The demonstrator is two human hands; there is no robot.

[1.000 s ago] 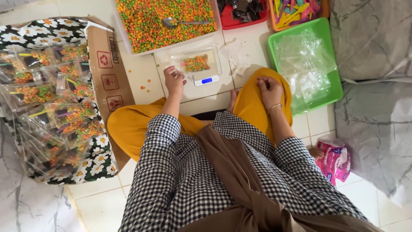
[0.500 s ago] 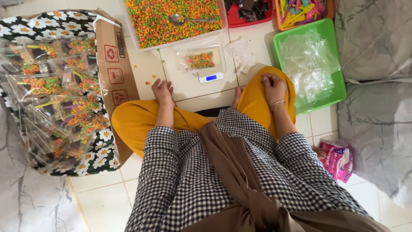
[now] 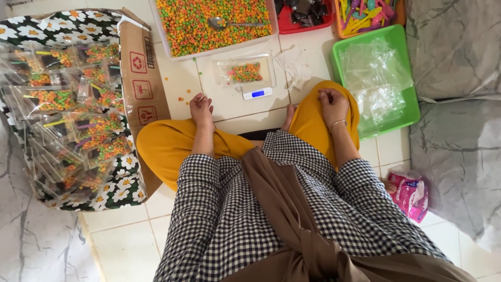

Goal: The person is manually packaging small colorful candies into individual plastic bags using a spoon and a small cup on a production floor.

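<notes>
Seated cross-legged on tiled floor (image 3: 130, 245), yellow trousers, checked top. Left hand (image 3: 201, 109) resting on left knee, fingers loosely curled, holding nothing. Right hand (image 3: 332, 102) resting on right knee, fingers bent and lightly gathered at the tips; cannot tell whether anything small is pinched there.

Small clear bag (image 3: 244, 72) with a modest heap of orange and green sweets lying on the digital scale (image 3: 245, 78), straight ahead, between the two hands and a little beyond them, touching neither. Looks part-filled, open end unsealed as far as visible.

Beyond the scale, at the far edge of the floor area: white tray of loose sweets (image 3: 216, 23) with a metal spoon (image 3: 235, 23) lying in it, still heaped. Green tray (image 3: 402, 68) of empty clear bags just beside the right knee, plenty left.

Cardboard box (image 3: 141, 73) near the left knee, packed bags (image 3: 73, 120) heaped inside on flowered cloth. Judged: well under way, many bags done, far more sweets unpacked. A few stray sweets on the floor near the left hand.
</notes>
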